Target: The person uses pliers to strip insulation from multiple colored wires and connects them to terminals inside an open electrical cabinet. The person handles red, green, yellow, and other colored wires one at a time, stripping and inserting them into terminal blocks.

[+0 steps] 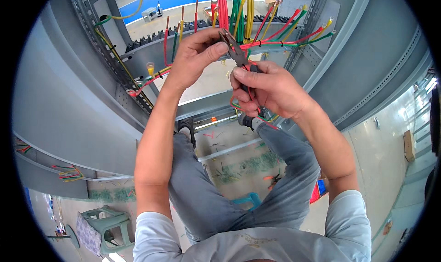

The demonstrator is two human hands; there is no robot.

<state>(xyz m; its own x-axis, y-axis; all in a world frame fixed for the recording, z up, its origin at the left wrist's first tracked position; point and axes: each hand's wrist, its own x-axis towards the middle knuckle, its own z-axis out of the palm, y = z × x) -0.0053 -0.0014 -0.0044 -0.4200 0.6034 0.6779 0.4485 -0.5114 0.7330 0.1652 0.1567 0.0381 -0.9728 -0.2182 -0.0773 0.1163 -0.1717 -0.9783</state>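
Observation:
My right hand [273,88] is closed round the dark handles of a pair of pliers [237,54]. Their jaws point up and to the left, reaching the fingertips of my left hand [198,59]. Thumb and forefinger of that hand are pinched together beside the jaw tips; whatever lies between them is too small to make out. Just behind the jaws, bundles of red wires [222,7], green wires [237,20] and yellow wires [249,14] run down from above. A tied wire bundle [280,43] branches right from there, with ring terminals on its ends.
A grey metal cabinet frame surrounds my arms, with a perforated upright [112,55] at left and a crossbar [202,106] below my hands. Wire offcuts [225,172] litter the floor between my legs. A green stool [108,227] stands at lower left; a cardboard box [409,145] is far right.

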